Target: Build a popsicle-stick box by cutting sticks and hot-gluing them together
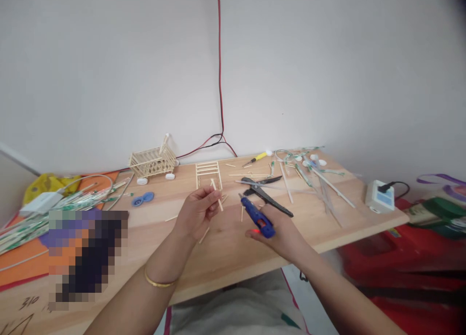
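My left hand (196,211) is closed, with a short pale wooden stick (220,205) pinched between thumb and fingers. In my right hand (282,228) is a blue glue gun (257,217), its nozzle pointing up and left towards that stick, apart from it. A red glow shows by the right thumb. Just behind my left hand, a ladder-like frame of thin sticks (208,170) lies on the table. Beyond the glue gun lies a black scissor-like tool (267,197) with its arms crossed. Loose stick pieces (204,235) are scattered around both hands.
A stick-built cart (153,161) with white wheels stands at the back left. Blue round caps (142,199) lie before it. Bundled sticks (32,223) cover the left side. A yellow-handled tool (260,156), clear rods (286,182) and a white power box (379,196) are rightward.
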